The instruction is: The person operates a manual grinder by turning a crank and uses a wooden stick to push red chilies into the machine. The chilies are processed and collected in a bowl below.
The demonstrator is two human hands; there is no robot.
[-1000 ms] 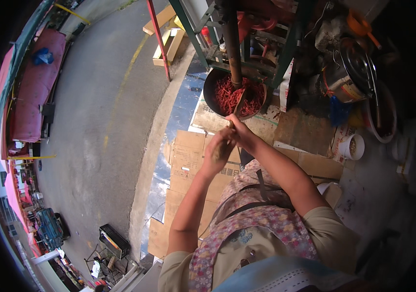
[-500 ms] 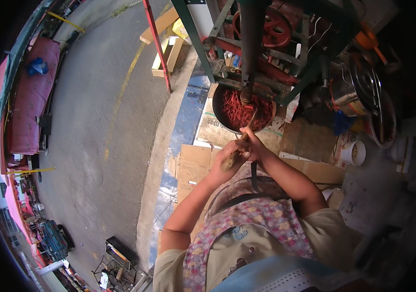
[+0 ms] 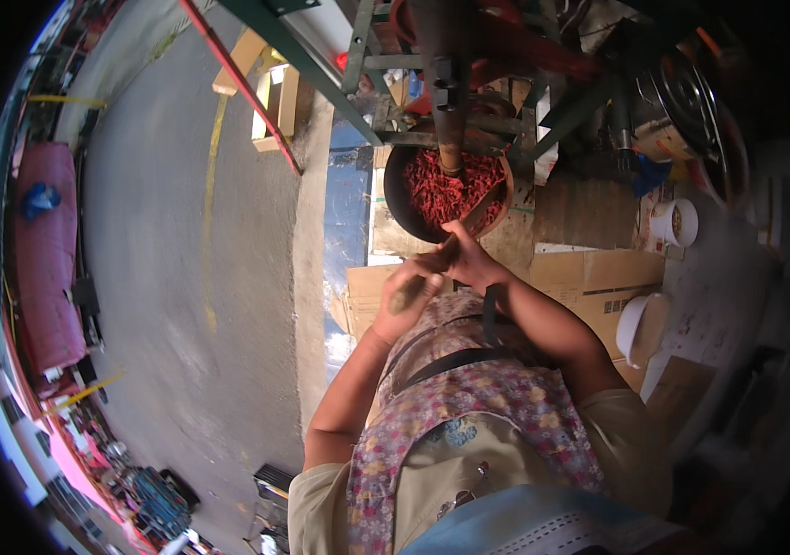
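Both of my hands are closed on a wooden paddle (image 3: 483, 211). My left hand (image 3: 407, 285) grips the rear of its handle, with the rounded end sticking out. My right hand (image 3: 473, 260) holds it farther forward, near the pot's front rim. The blade reaches into a round, dark-sided pot (image 3: 398, 205) at its right side. Red pieces that look like dried chillies (image 3: 441, 199) fill the pot. From above, a thick dark rod (image 3: 448, 120) with a lighter, worn tip comes down onto them. The part of the blade among the red pieces is hidden.
A green metal frame (image 3: 358, 88) with a red bar (image 3: 247, 92) stands around the rod. Cardboard (image 3: 598, 273) lies before the pot. At right are a white tub (image 3: 674, 222), a white bowl (image 3: 643, 328) and a large metal pot (image 3: 667, 139). A paved road (image 3: 173, 277) runs along the left.
The rod has risen relative to the pot. My left hand has moved left, farther from my right, and the paddle blade has swung to the pot's right side. The whole view has shifted.
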